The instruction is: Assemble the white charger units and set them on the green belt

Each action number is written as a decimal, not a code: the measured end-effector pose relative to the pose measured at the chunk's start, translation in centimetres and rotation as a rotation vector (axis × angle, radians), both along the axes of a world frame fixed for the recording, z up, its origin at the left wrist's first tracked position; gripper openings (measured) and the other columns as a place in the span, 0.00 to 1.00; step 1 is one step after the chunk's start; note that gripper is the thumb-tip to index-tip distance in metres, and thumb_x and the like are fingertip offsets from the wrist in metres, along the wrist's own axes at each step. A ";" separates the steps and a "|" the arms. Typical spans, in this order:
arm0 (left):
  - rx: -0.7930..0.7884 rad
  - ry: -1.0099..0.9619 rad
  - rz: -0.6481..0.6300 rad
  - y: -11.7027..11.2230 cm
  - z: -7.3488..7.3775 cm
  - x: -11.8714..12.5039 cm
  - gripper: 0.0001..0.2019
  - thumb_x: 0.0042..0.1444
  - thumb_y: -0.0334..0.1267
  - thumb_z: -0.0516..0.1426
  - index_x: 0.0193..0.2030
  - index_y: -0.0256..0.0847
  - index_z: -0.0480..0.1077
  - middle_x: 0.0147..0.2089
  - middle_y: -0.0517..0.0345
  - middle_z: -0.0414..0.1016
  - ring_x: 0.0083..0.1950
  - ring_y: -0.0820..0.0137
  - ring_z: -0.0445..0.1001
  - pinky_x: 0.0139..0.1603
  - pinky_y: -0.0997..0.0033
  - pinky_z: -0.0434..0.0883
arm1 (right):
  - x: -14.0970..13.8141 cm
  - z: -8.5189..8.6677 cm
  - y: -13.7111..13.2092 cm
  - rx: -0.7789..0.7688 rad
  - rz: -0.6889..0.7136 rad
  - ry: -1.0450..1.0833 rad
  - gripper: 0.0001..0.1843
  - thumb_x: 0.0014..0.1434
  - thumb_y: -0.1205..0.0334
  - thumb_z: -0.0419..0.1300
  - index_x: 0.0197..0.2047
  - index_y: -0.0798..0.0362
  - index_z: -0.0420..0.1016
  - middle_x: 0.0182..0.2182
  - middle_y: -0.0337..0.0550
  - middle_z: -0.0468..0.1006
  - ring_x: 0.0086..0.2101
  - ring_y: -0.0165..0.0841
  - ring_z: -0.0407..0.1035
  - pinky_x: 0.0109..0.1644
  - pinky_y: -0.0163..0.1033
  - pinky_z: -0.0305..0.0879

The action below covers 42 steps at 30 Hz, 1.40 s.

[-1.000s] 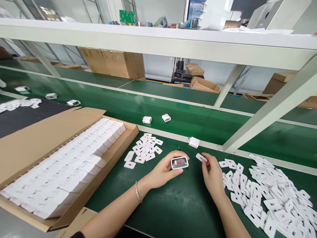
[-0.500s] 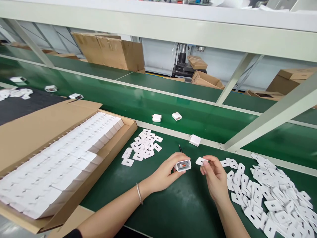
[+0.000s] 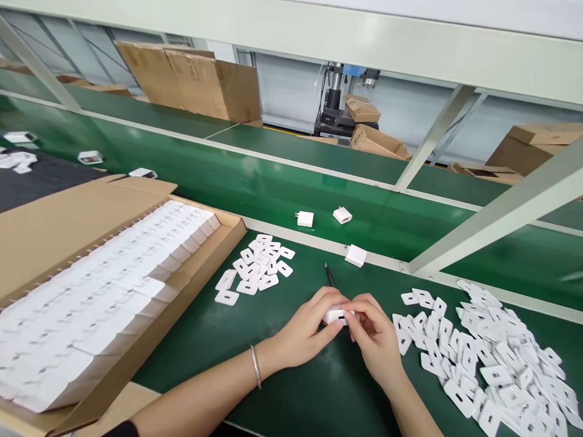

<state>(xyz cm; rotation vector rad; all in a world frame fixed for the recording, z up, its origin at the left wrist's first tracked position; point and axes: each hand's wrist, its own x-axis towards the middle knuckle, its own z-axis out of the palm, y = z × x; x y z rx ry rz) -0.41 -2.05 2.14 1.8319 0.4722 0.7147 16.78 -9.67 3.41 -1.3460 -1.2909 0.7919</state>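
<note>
My left hand [image 3: 312, 328] wraps its fingers round a white charger housing [image 3: 331, 313], its end turned toward me. With my right hand [image 3: 374, 335], I pinch a small white end cover [image 3: 342, 317] that lies against that end; a dark slot shows in it. The fingertips of both hands hide much of the housing and cover, and whether the cover sits flush I cannot tell. Just beyond my left hand lie dark tweezers [image 3: 330, 275]. A big heap of loose white covers [image 3: 505, 358] spreads to the right, and a smaller pile [image 3: 259, 267] lies to the left.
An open cardboard box [image 3: 200, 267] with rows of white dividers stands at left. One white charger [image 3: 356, 255] rests on the metal rail; others, including a white plug [image 3: 305, 219], sit on the green conveyor belt [image 3: 255, 188]. A slanted metal post [image 3: 492, 218] rises at right.
My right hand has moved left and brought the cover onto the housing's open end, where circuit parts showed before. Chargers on the belt have shifted right.
</note>
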 end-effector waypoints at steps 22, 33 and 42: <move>-0.060 -0.206 -0.126 -0.1 -0.6 -0.4 0.18 0.75 0.49 0.48 0.65 0.49 0.66 0.63 0.46 0.61 0.50 0.64 0.76 0.55 0.57 0.77 | -0.6 -1.0 -0.1 -0.203 0.168 0.189 0.19 0.71 0.40 0.56 0.52 0.47 0.69 0.35 0.38 0.72 0.30 0.30 0.66 0.33 0.36 0.68; -0.029 -0.026 -0.017 0.4 -0.9 -0.2 0.19 0.75 0.46 0.47 0.68 0.47 0.63 0.60 0.48 0.71 0.60 0.58 0.72 0.64 0.54 0.70 | 0.2 -2.3 0.5 -0.112 0.022 0.040 0.16 0.70 0.44 0.58 0.49 0.47 0.67 0.34 0.39 0.75 0.32 0.33 0.68 0.34 0.37 0.65; -0.020 -0.055 0.088 1.2 -3.0 1.0 0.14 0.69 0.38 0.53 0.57 0.41 0.73 0.49 0.50 0.78 0.45 0.62 0.77 0.45 0.65 0.73 | 0.1 -2.9 0.5 -0.142 0.009 0.014 0.18 0.69 0.41 0.58 0.46 0.48 0.68 0.31 0.37 0.74 0.28 0.31 0.65 0.31 0.36 0.62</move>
